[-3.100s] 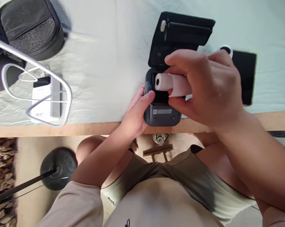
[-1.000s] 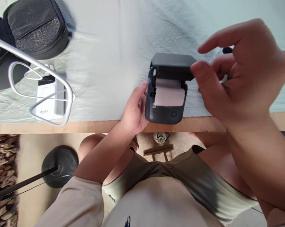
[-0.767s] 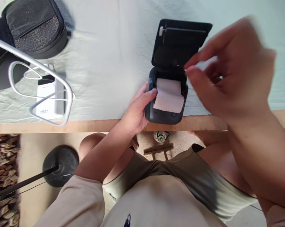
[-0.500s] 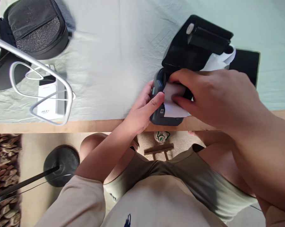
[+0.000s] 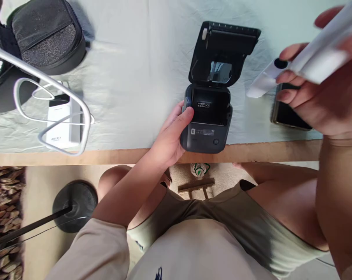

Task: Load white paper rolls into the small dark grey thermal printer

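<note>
A dark portable label printer (image 5: 205,136) rests near the table's front edge, its lid (image 5: 222,50) swung up and its paper bay showing black inside. My left hand (image 5: 176,130) grips the printer's left side, thumb over the rim. At the upper right my right hand (image 5: 319,89) is raised, its fingers closed around white paper (image 5: 324,50) that looks rolled, blurred by motion. Just beyond those fingertips is a white paper roll (image 5: 262,82) with a dark core; whether the fingers touch it I cannot tell. Beneath the hand lies a dark phone (image 5: 293,111), partly covered.
At the left are an open black case (image 5: 44,37), a white box (image 5: 57,124) and a white cable (image 5: 20,97) looped above it. A grey bar (image 5: 47,76) crosses there. The wooden table edge (image 5: 120,156) runs in front of my legs; a round black base (image 5: 75,206) stands below.
My right hand has left the printer's bay with the white paper and moved up and right. The bay and the phone have come into clearer view. My left hand stays on the printer.
</note>
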`<state>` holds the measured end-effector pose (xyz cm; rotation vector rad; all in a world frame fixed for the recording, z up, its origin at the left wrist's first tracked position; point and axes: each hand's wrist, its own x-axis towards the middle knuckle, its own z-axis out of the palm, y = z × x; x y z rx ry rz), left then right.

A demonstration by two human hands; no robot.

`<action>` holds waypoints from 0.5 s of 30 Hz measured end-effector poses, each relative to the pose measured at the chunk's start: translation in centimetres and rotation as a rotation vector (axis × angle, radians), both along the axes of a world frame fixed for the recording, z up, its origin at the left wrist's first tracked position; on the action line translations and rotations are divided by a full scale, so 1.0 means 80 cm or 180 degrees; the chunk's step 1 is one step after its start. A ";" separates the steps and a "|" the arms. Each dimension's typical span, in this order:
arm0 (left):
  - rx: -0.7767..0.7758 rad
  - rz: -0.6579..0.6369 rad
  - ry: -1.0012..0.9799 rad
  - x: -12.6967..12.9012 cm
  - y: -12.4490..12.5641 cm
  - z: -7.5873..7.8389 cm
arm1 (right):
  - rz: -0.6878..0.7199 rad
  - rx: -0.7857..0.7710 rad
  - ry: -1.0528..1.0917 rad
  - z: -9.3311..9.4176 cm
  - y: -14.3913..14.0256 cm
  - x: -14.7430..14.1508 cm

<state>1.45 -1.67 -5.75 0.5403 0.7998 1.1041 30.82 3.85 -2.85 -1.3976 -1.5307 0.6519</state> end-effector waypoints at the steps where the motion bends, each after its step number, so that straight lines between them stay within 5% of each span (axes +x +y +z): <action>1: 0.0012 -0.0038 -0.0008 0.000 0.000 0.001 | -0.0092 -0.0202 0.0391 -0.007 -0.001 -0.007; 3: 0.0041 -0.0094 0.0001 0.001 -0.001 0.003 | -0.0097 -0.0431 0.0551 -0.019 -0.008 -0.027; 8: 0.0112 -0.0067 0.0087 0.001 -0.002 0.005 | 0.0318 0.0150 -0.1323 -0.052 -0.019 -0.058; 11: 0.0124 -0.0052 0.0077 0.001 -0.003 0.004 | 0.0210 0.0130 -0.1539 -0.068 -0.016 -0.056; 15: 0.0124 -0.0012 0.0167 -0.001 -0.001 0.000 | 0.0055 0.0519 -0.1627 -0.048 -0.020 -0.047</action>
